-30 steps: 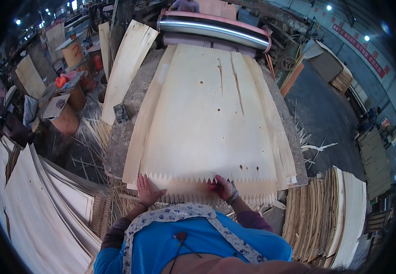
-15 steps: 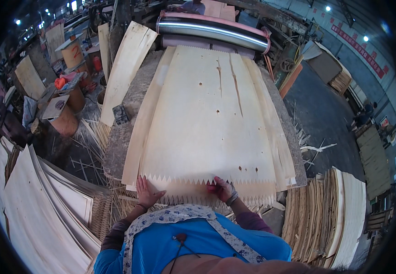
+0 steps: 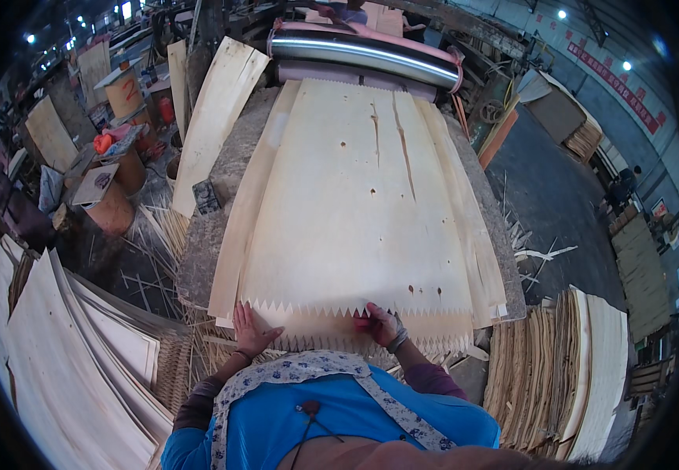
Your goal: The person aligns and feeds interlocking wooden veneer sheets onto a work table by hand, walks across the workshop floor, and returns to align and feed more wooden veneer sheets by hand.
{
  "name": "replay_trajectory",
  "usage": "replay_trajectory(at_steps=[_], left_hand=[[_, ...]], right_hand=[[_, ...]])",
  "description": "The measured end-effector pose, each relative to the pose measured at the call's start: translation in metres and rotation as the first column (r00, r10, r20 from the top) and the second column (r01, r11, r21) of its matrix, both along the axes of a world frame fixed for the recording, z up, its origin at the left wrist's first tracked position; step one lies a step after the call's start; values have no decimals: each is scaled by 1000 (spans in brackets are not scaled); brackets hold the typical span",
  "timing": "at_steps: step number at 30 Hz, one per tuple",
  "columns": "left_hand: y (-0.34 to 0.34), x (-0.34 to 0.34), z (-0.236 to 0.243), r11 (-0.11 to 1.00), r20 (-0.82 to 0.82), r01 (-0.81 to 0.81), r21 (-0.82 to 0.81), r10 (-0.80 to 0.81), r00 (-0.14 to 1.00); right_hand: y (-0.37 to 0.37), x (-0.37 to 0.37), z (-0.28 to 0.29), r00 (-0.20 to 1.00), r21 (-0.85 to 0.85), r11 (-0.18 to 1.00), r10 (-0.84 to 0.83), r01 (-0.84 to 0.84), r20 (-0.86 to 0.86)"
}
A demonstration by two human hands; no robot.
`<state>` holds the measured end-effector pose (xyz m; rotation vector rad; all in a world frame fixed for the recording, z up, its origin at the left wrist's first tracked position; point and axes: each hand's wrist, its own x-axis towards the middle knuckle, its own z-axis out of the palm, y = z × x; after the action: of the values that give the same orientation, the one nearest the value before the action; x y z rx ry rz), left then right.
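A large pale wood veneer sheet (image 3: 339, 227) with a zigzag near edge lies on top of other sheets before me. Knots and two long splits mark its surface. My left hand (image 3: 254, 330) rests at the sheet's near left corner, fingers stretched and thumb spread. Right of the middle, my right hand (image 3: 383, 324) is closed on the zigzag edge, with reddish covering on some fingers. Below that edge, another veneer sheet (image 3: 308, 324) shows its own toothed end. Some of the right fingers are hidden.
A metal roller (image 3: 367, 55) spans the far end, with a person (image 3: 347, 12) behind it. Veneer stacks stand at left (image 3: 81, 352) and right (image 3: 543, 368). A long loose veneer strip (image 3: 218, 117) leans left of the table; brown drums (image 3: 111, 207) stand beyond.
My hands and the veneer sheet have hardly moved. Behind the roller, the other person has shifted, with an arm now reaching along it.
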<state>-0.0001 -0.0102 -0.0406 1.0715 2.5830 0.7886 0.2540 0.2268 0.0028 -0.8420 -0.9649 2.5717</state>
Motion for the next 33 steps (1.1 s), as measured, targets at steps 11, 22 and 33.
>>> replay_trajectory(at_steps=[11,22,33], left_hand=[[0,0,1,1000,-5,-7,11,7,1000],[0,-1,-4,1000,-15,-14,-4,14,1000],[1,0,2,1000,-3,-8,-4,8,1000]], right_hand=[[0,1,1,999,3,1000,21,-21,-35],[1,1,2,1000,-33,999,4,-4,7],[2,2,2,1000,-22,999,23,-23,-3]])
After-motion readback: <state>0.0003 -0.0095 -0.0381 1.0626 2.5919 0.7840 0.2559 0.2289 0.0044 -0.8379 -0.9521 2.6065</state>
